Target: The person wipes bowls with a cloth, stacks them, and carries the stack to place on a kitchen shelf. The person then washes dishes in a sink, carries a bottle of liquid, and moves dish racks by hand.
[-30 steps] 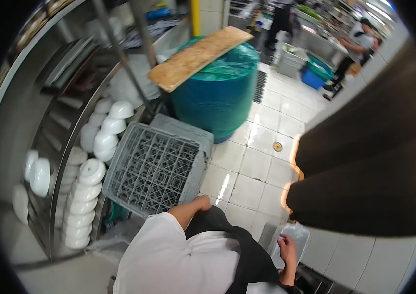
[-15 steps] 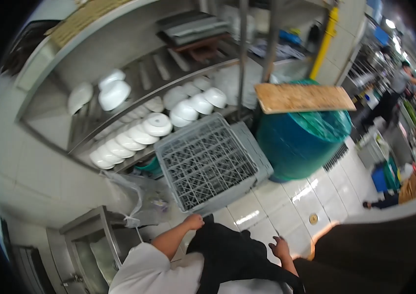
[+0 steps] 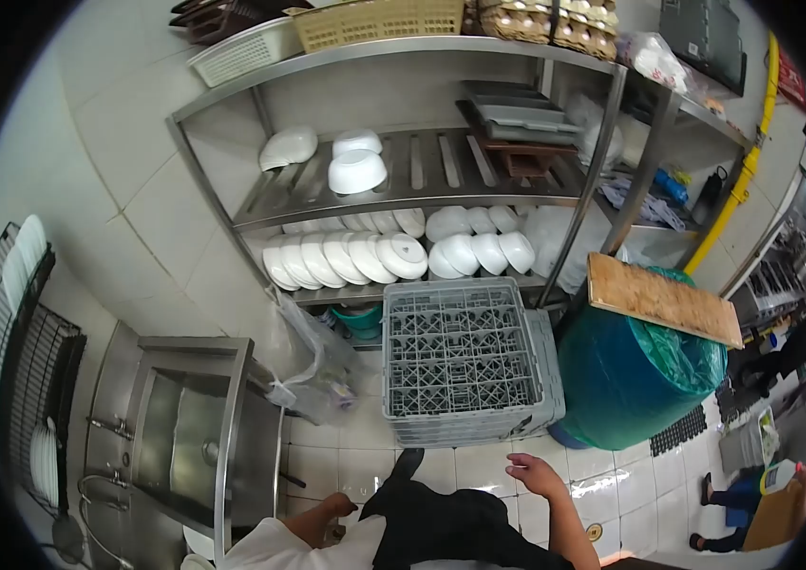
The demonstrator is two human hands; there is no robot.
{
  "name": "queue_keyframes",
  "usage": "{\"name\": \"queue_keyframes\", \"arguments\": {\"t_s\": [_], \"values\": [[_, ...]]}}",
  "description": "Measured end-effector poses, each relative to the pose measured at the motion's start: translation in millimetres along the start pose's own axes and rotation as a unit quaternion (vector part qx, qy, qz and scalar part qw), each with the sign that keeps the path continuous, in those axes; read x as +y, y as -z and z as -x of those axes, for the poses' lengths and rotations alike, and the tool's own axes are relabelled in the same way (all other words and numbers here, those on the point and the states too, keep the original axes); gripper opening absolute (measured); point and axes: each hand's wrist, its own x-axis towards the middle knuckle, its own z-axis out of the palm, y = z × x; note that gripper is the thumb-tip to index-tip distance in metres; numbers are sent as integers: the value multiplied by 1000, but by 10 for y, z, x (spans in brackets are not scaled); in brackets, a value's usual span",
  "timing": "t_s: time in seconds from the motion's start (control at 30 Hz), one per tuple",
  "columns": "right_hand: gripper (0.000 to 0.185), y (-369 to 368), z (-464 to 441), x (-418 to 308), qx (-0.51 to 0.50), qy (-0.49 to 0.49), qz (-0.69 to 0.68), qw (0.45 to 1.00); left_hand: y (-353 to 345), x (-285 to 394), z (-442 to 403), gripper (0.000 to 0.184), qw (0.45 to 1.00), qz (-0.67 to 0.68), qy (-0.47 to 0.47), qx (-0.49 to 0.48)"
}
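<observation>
Low in the view, my left hand [image 3: 334, 508] hangs beside the dark apron [image 3: 431, 527], its fingers curled; whether it holds anything is too small to tell. My right hand [image 3: 536, 473] is held out over the tiled floor with its fingers apart and nothing in it. Just beyond both hands stands a stack of grey dish racks [image 3: 464, 432], which neither hand touches. Behind the racks, rows of white bowls [image 3: 401, 256] lie on the lower shelf of a metal rack.
A steel sink [image 3: 180, 446] is at the left, beside a clear plastic bag [image 3: 312, 366]. To the right stands a blue barrel [image 3: 602, 380] with a wooden board [image 3: 659, 299] on top. People are at the far right. Egg trays [image 3: 555, 24] sit up high.
The view has swung left, bringing the sink and whole shelf into sight. My right hand has moved away from a pale container near the dark curtain and is now over the floor.
</observation>
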Motion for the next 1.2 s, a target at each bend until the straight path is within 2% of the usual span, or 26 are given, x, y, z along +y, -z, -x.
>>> {"name": "queue_keyframes", "arguments": {"t_s": [0.07,0.13,0.17,0.2,0.23,0.3,0.33,0.37,0.4,0.47,0.5,0.57,0.6,0.7,0.73,0.77,0.83,0.87,0.9,0.97,1.0,1.07,1.1,1.13,1.17,1.2], "values": [[44,74,98,-177,-70,2,-244,967,-61,186,38,33,999,29,39,-22],[46,52,77,-72,-133,7,-484,865,-104,302,-16,31,996,47,71,-3],[45,-51,110,-75,-60,-70,-202,975,-43,338,-43,31,998,40,37,20],[44,-216,138,-107,21,-144,99,984,42,364,-89,31,999,32,2,41],[44,-342,193,-70,98,-207,387,893,139,387,-126,32,997,22,-34,61],[46,-686,-117,1162,91,-73,264,957,342,400,-307,34,988,-11,-95,118],[47,-897,-124,1466,104,-100,52,988,440,430,-408,35,981,-28,-128,144],[48,-1027,-74,1640,115,-119,-161,973,533,478,-476,35,981,-7,-119,155],[40,-1061,112,1646,115,-143,-31,983,641,505,-550,35,980,14,-107,169],[39,-1170,422,1807,102,-233,53,966,1034,730,-415,32,981,57,-80,168],[38,-1232,577,1885,94,-279,90,951,998,641,-561,32,977,30,-109,183],[37,-1798,560,3733,18,-138,128,982,999,579,-797,31,961,-37,-191,198],[37,-2024,563,4530,-15,-64,140,988,986,582,-872,31,963,-38,-200,179],[36,-2316,902,4067,155,-279,158,934,1117,722,-815,31,976,-6,-176,128],[36,-1987,1146,3707,22,-252,220,942,1111,809,-748,30,984,29,-141,105],[41,-1846,1280,3509,8,-234,209,949,1116,871,-700,30,989,66,-100,82],[52,-1753,1435,3307,-22,-194,192,962,1112,900,-701,29,992,43,-111,45],[44,-1825,1400,3202,45,-276,19,960,1134,935,-661,28,993,27,-108,28],[39,-1894,1363,3095,141,-335,-150,920,1165,975,-662,28,994,9,-108,10],[33,-1818,1241,2935,90,-340,130,927,1171,872,-783,27,960,-152,-228,51],[35,-1809,1207,2831,86,-327,119,933,1142,791,-866,27,927,-230,-289,70],[39,-1717,1039,2625,77,-290,108,948,1128,700,-964,28,923,-228,-297,84],[37,-1627,971,2466,108,-321,-39,940,1131,664,-1007,28,924,-222,-296,96],[35,-1547,967,2253,135,-343,-183,912,1129,651,-1026,24,940,-176,-275,105],[33,-1512,976,2147,157,-356,-322,863,1115,647,-1053,23,973,-41,-201,104],[33,-1633,815,2524,147,-298,-193,923,1073,642,-1062,23,983,95,-122,100]]}}
